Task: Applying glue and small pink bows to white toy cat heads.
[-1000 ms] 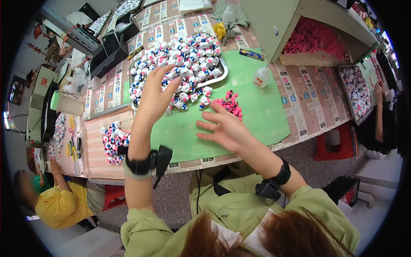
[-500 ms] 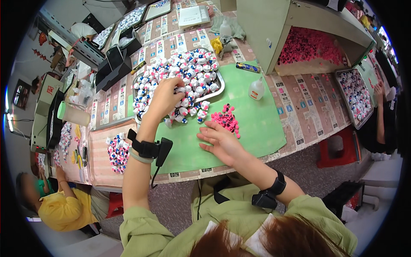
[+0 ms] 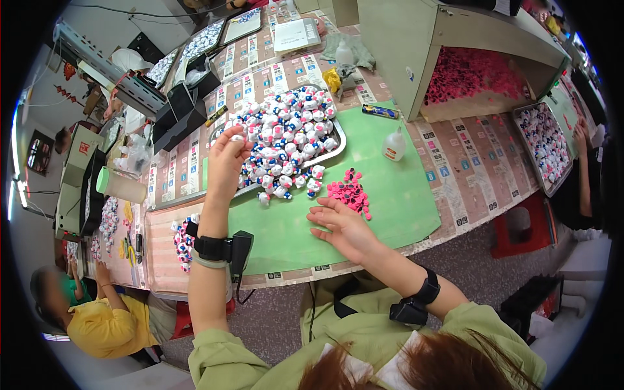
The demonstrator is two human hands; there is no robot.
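A metal tray point(image 3: 339, 144) holds a heap of small white figurines point(image 3: 286, 130) with blue and pink parts. Over the tray's left side is my left hand point(image 3: 226, 162), its fingers pinched around a small white figurine that they mostly hide. My right hand point(image 3: 344, 229) rests palm partly up above the green mat point(image 3: 396, 214), fingers apart and holding nothing. Just beyond its fingertips lies a loose pile of small pink pieces point(image 3: 350, 192), some with dark faces. Several figurines have spilled over the tray's near edge onto the mat.
A white squeeze bottle point(image 3: 393, 144) and a dark tube point(image 3: 380, 112) stand right of the tray. More figurines point(image 3: 184, 244) lie on a pink-striped board at left. A cabinet with pink pieces point(image 3: 471, 75) is at far right. Co-workers sit at both sides, one in yellow point(image 3: 107, 325).
My left hand has drawn back from the heap toward the tray's left side, fingers now raised. My right hand stays by the pink pieces. The view has shifted slightly.
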